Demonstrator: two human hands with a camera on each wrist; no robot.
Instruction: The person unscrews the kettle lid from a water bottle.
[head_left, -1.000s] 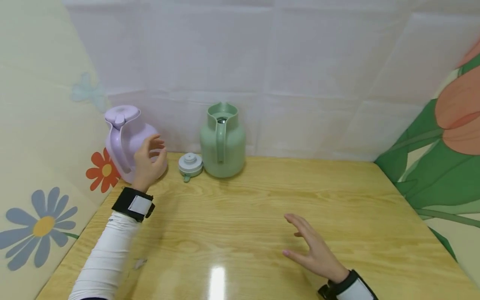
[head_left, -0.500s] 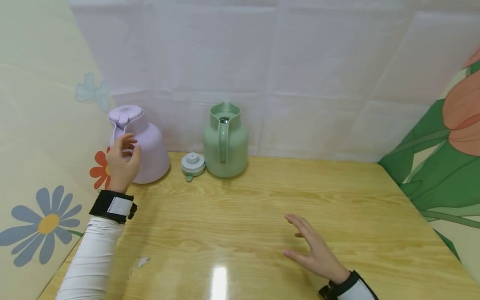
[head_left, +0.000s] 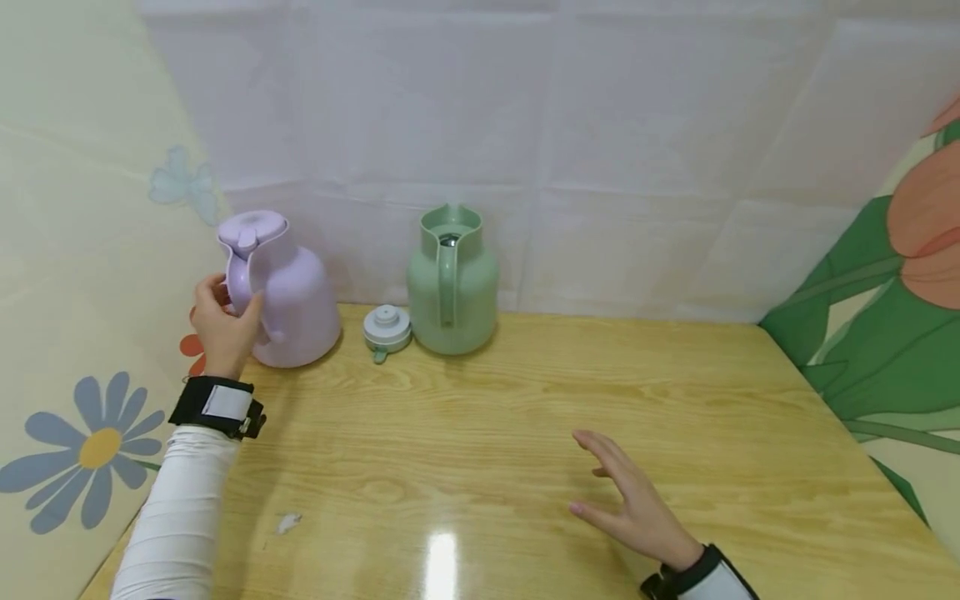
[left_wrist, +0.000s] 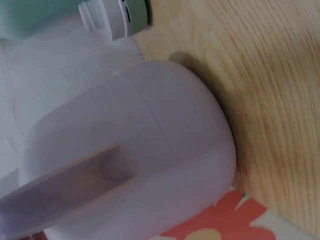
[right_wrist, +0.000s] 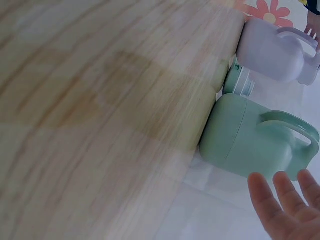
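A lilac thermos jug (head_left: 300, 292) with its lid on stands at the back left of the wooden table. My left hand (head_left: 225, 333) is at its handle (left_wrist: 65, 190), fingers on the far left side and thumb on the right, spread apart; the fingers do not visibly close on it. A green thermos jug (head_left: 453, 292) stands upright to its right, its top uncovered. Between the jugs lies a pale grey and green stopper (head_left: 386, 327). Over the front right of the table, my right hand (head_left: 637, 508) hovers with relaxed fingers, holding nothing.
The wooden table (head_left: 487, 417) meets a white sheet (head_left: 600, 167) at the back. Flower-printed cloth (head_left: 97, 450) borders the left, and a tulip print (head_left: 885, 333) the right. A small white scrap (head_left: 288, 523) lies at the front left.
My left hand has moved left from in front of the lilac jug's body to its handle. The right hand stays in place. Both jugs and the stopper have not moved on the table.
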